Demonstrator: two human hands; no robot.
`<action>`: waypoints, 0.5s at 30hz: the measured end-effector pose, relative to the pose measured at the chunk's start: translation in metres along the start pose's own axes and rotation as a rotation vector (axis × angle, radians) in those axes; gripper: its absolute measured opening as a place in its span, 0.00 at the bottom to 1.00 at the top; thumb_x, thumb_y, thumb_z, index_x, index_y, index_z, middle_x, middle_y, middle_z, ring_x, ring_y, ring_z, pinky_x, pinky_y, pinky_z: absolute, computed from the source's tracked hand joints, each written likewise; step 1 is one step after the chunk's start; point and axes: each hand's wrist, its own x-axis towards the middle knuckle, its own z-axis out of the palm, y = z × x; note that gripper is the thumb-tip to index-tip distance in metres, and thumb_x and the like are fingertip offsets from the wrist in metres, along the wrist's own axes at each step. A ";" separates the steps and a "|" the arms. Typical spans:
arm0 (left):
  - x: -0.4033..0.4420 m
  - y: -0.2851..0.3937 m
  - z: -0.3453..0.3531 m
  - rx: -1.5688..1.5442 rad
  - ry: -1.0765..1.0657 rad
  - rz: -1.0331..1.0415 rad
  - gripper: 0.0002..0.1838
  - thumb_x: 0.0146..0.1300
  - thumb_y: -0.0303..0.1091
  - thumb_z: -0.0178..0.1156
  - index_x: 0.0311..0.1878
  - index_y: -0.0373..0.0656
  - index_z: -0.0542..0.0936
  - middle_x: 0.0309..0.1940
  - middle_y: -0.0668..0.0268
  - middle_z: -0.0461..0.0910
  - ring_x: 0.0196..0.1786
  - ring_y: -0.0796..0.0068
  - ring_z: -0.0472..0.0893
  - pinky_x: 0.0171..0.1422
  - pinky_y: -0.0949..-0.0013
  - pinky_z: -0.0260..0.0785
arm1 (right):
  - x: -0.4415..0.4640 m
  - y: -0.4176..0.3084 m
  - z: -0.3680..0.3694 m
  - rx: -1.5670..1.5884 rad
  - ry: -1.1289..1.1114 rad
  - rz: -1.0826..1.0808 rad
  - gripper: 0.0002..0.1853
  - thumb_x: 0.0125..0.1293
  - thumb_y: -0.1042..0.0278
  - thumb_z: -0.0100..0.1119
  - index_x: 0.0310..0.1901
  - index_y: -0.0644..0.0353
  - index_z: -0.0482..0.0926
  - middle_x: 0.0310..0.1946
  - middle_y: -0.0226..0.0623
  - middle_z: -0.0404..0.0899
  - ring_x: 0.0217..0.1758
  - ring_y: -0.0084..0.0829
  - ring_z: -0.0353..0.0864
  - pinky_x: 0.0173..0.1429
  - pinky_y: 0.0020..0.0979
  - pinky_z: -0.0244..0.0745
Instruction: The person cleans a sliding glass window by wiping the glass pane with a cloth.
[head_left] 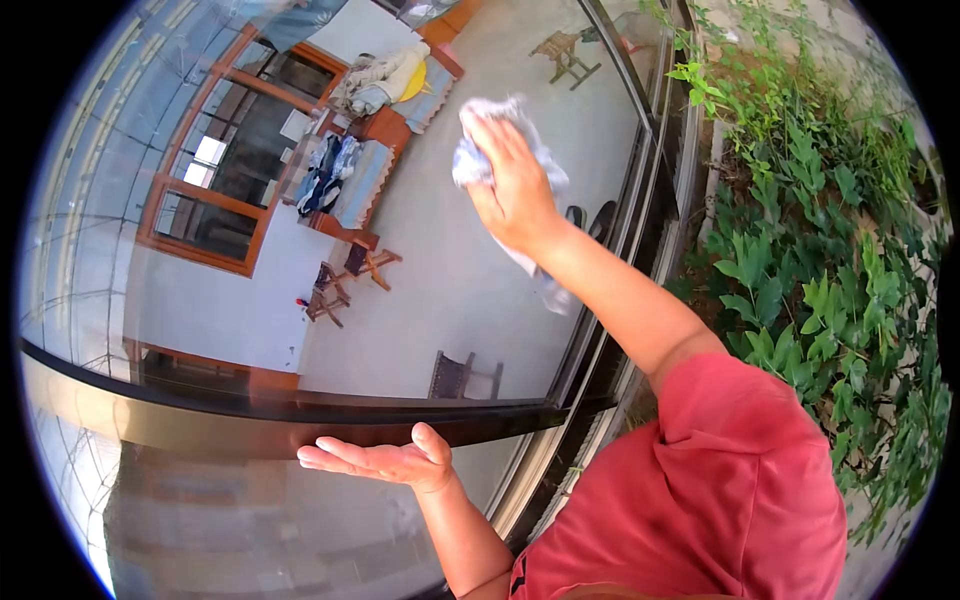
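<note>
Hands [385, 462] apart (cloth [546, 160] in right [515, 195])

Free room spans the glass [420, 310]; 1 dark frame bar [220, 425] crosses it.

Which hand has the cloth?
The right hand, higher in the picture, its fingers over the cloth; the left hand, lower down, is open and holds nothing.

Shirt [700, 480] red; cloth [526, 120] white, bluish; window frame [215, 194] orange-brown; leaves [748, 262] green.
</note>
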 end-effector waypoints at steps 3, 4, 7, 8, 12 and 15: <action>-0.001 -0.002 0.000 0.008 -0.007 0.001 0.49 0.70 0.65 0.45 0.77 0.33 0.46 0.79 0.45 0.39 0.81 0.45 0.37 0.80 0.40 0.34 | -0.007 -0.003 -0.002 -0.022 -0.080 0.008 0.31 0.58 0.69 0.54 0.66 0.67 0.67 0.60 0.54 0.73 0.64 0.53 0.70 0.71 0.43 0.63; -0.001 -0.002 0.000 0.006 -0.008 -0.001 0.49 0.70 0.65 0.45 0.77 0.33 0.46 0.79 0.45 0.39 0.81 0.45 0.37 0.80 0.40 0.34 | 0.012 0.008 0.001 -0.016 -0.050 0.015 0.31 0.58 0.70 0.54 0.65 0.67 0.67 0.59 0.54 0.73 0.64 0.54 0.70 0.71 0.44 0.63; 0.000 0.000 0.002 -0.007 0.015 -0.003 0.49 0.70 0.65 0.45 0.77 0.32 0.46 0.79 0.44 0.39 0.81 0.45 0.38 0.79 0.40 0.35 | 0.050 0.026 0.007 -0.023 -0.019 0.028 0.30 0.59 0.71 0.53 0.66 0.66 0.68 0.61 0.54 0.72 0.67 0.53 0.69 0.73 0.44 0.60; 0.000 0.000 0.001 -0.008 0.016 -0.004 0.49 0.70 0.65 0.45 0.77 0.32 0.46 0.79 0.44 0.39 0.81 0.45 0.38 0.79 0.40 0.35 | 0.054 0.027 0.008 -0.035 -0.018 0.048 0.29 0.60 0.71 0.52 0.66 0.65 0.68 0.64 0.53 0.71 0.69 0.53 0.68 0.75 0.43 0.58; -0.002 -0.002 0.003 -0.014 0.028 -0.004 0.49 0.70 0.65 0.45 0.77 0.32 0.46 0.79 0.44 0.40 0.81 0.45 0.38 0.79 0.40 0.36 | 0.006 0.005 -0.010 0.045 -0.121 0.091 0.30 0.60 0.72 0.53 0.66 0.64 0.68 0.64 0.52 0.71 0.70 0.52 0.67 0.75 0.42 0.58; -0.002 -0.002 0.003 -0.021 0.020 -0.006 0.50 0.69 0.66 0.45 0.77 0.33 0.46 0.79 0.44 0.40 0.81 0.44 0.38 0.79 0.40 0.35 | 0.008 0.015 -0.010 0.052 -0.121 0.060 0.30 0.61 0.72 0.53 0.67 0.64 0.68 0.65 0.52 0.71 0.71 0.51 0.66 0.76 0.41 0.57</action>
